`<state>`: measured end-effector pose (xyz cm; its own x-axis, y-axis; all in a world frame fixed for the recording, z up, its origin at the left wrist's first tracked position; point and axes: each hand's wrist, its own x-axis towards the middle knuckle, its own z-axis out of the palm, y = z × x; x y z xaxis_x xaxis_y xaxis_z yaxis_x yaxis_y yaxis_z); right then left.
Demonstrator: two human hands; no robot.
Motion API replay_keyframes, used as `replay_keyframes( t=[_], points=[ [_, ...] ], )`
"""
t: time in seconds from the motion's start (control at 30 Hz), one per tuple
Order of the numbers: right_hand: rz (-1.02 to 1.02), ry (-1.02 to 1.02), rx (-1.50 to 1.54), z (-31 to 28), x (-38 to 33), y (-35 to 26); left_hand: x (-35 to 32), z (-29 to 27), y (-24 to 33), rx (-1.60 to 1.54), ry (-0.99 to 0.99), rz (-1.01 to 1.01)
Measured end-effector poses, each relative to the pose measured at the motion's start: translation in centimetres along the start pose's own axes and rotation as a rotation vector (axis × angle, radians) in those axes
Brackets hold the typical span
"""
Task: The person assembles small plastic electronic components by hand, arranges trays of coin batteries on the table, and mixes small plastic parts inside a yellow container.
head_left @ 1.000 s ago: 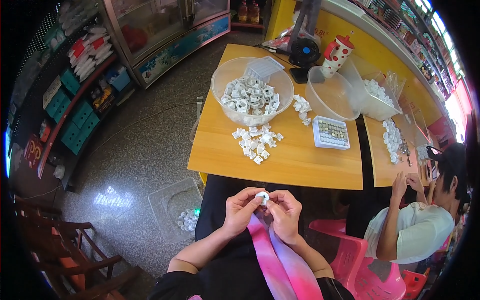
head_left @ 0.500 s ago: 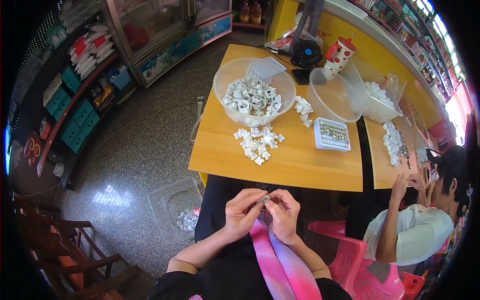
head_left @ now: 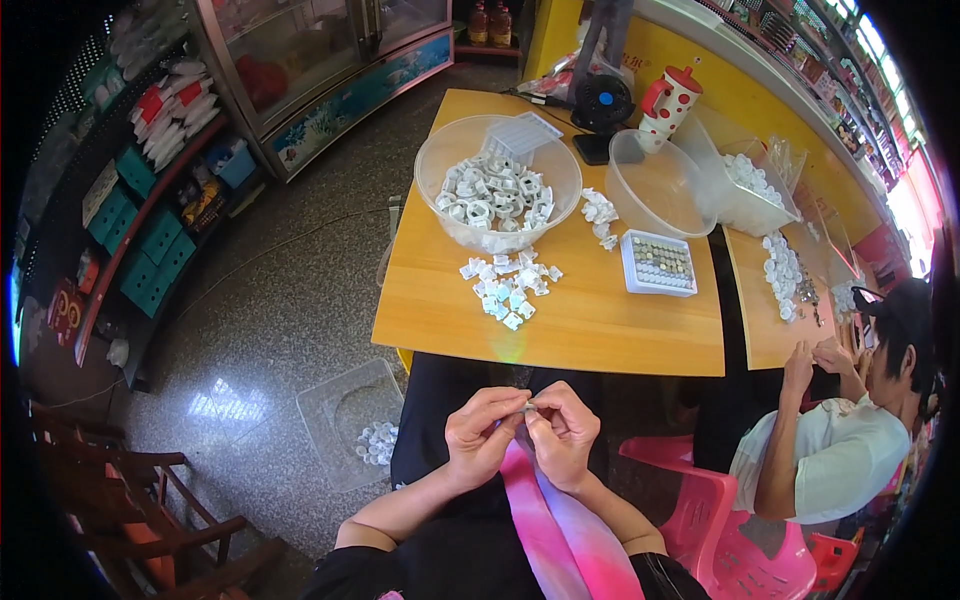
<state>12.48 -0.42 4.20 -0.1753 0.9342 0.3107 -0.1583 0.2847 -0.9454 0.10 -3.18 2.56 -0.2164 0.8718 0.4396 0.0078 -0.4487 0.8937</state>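
Observation:
My left hand (head_left: 480,438) and my right hand (head_left: 564,436) meet over my lap, just off the table's near edge. Fingertips of both pinch one small pale round part (head_left: 528,407), mostly hidden by the fingers. On the wooden table (head_left: 450,325) ahead lies a loose pile of small white plastic pieces (head_left: 508,285). Behind it stands a large clear bowl (head_left: 430,200) holding many white ring-like plastic parts (head_left: 495,190). To the right, a white tray (head_left: 658,286) holds rows of small round metallic pieces. Another few white pieces (head_left: 600,214) lie between bowl and tray.
A second clear bowl (head_left: 655,205), a black fan (head_left: 603,103) and a red-dotted cup (head_left: 668,105) stand at the back. On the floor at left sits a clear bin (head_left: 335,410) with small white parts. A co-worker (head_left: 820,455) sits at right on a pink chair (head_left: 690,500).
The small part has turned between my fingertips and shows less of its face. My fingers have closed in around it; a faint coloured light now falls on the loose pile.

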Motion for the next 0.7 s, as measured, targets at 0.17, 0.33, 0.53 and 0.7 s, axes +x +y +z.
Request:
replay_keyframes(
  t=[0.17,0.33,0.53,0.7],
  points=[
    [0.057,-0.026,0.038,0.0,0.3,-0.4,0.4,-0.2,0.1,-0.105,0.027,-0.092],
    [0.051,-0.035,0.038,0.2,0.3,-0.2,0.4,-0.5,0.1,-0.134,0.014,-0.126],
    [0.029,-0.072,0.018,1.5,-0.2,0.2,0.4,-2.4,0.8,-0.039,0.001,-0.054],
    [0.187,-0.194,-0.192,0.6,0.9,-0.2,-0.7,-8.1,-0.1,0.104,0.241,-0.191]
  ],
)
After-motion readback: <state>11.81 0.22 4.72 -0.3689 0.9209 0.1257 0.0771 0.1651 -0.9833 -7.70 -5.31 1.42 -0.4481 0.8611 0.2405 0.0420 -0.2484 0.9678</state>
